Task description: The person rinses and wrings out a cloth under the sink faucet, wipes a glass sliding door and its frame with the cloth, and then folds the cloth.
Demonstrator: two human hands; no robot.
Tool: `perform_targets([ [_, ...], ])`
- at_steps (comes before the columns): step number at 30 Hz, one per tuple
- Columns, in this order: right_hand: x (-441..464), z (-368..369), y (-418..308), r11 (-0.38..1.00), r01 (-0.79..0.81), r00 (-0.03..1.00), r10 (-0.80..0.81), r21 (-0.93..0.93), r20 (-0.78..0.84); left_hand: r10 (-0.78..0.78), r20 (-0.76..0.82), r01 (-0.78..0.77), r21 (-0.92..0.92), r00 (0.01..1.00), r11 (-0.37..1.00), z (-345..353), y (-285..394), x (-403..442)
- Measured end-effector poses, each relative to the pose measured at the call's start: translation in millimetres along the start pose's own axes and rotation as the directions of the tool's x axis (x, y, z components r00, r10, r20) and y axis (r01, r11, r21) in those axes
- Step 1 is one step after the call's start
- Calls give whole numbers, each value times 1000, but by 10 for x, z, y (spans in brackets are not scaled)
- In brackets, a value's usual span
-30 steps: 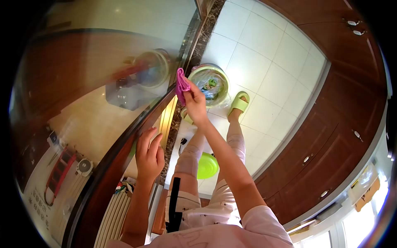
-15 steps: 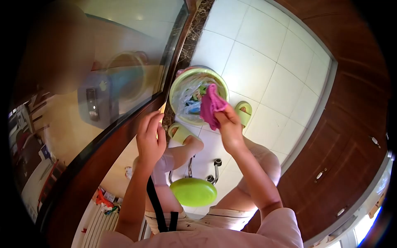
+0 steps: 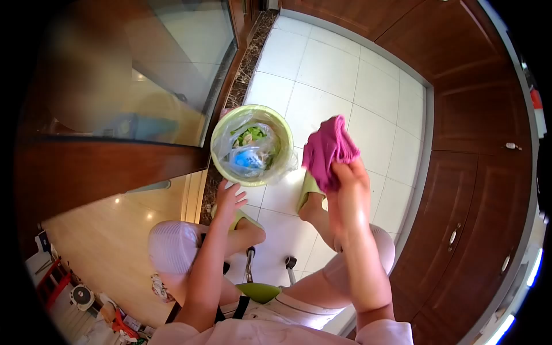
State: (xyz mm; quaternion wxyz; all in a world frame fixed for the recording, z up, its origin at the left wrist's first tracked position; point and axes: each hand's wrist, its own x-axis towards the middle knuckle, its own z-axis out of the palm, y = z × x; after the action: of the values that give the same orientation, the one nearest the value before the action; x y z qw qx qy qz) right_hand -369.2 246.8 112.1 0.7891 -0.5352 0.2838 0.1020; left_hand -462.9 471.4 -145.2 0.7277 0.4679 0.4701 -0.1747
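A magenta cloth [image 3: 328, 150] is bunched in my right hand [image 3: 352, 187], whose fingers are closed on its lower edge. The cloth hangs over the tiles, to the right of a pale green trash bin [image 3: 288, 133]. My left hand [image 3: 229, 198] is just below the bin's near rim with its fingers spread and nothing in them. Whether it touches the rim I cannot tell. A clear plastic bag lines the bin. Inside lie green vegetable scraps [image 3: 250, 135] and a blue and white wrapper [image 3: 247, 158].
A wood-framed glass door [image 3: 115, 167] stands close on the left. Brown cabinets [image 3: 466, 195] run along the right. Below me is a green stool seat [image 3: 259, 292] with metal legs. My feet wear green slippers [image 3: 310, 187] on white floor tiles [image 3: 325, 95].
My right hand has moved right with the cloth, away from over the bin. My left hand has come nearer the bin's rim and spread its fingers. The camera view has shifted.
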Motion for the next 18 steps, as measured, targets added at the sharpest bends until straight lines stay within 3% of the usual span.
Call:
perform_targets([
  [3, 9, -47, 17, 972, 50, 992, -74, 229, 98, 104, 173, -83, -125, 979, 989, 81, -73, 54],
  [7, -146, -201, -120, 954, 161, 986, -168, 254, 9, 260, 277, -168, -316, 925, 934, 183, -183, 261],
  [11, -257, -218, 89, 938, 170, 985, -168, 303, -34, 285, 306, -184, -318, 908, 930, 511, -96, 466],
  [18, -57, -384, -178, 886, 225, 972, -173, 406, -161, 263, 374, -166, -273, 889, 948, 2193, 49, 987],
])
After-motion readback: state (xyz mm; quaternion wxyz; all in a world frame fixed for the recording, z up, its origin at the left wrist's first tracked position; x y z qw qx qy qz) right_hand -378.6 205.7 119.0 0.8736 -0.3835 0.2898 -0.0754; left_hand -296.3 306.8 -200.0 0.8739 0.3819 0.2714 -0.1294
